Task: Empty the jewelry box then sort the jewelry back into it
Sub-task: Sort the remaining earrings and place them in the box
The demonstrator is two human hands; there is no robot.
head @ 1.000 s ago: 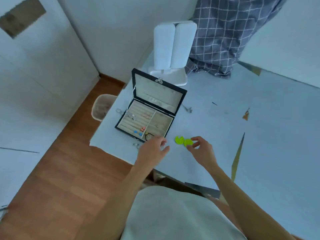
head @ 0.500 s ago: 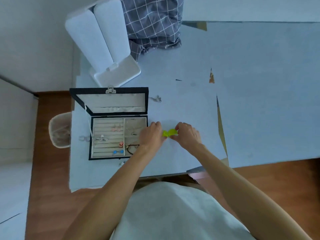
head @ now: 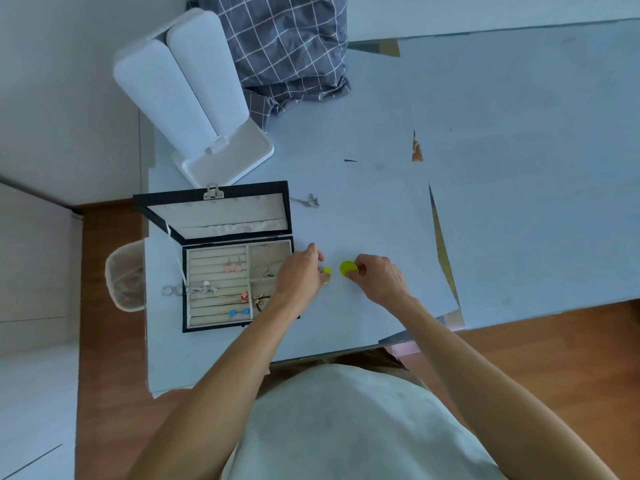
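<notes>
Lime-green and round, a flat disc earring sits pinched at the fingertips of the right hand, just above the pale blue table covering. A second lime-green piece, mostly hidden, is pinched in the curled fingers of the left hand. The two hands are near each other but apart, the green pieces not touching.

Just beside the left hand stands the black jewelry box with a beige lining, its lid propped open and a silver clasp at the top edge. The left hand overlaps the box's right-hand compartments. On the ridged ring rows to the left lie a pair of pink drop earrings, a red pendant, two small blue studs and a silvery piece that trails over the box's left wall. A thin gold chain lies in the upper right compartment.

On the table beyond the box's far right corner lies a small silver chain. Behind the box rises a white padded stand on a white tray base, with grey checked fabric bunched next to it. Off the table's left edge, on the wooden floor, is a pale mesh wastebasket.
</notes>
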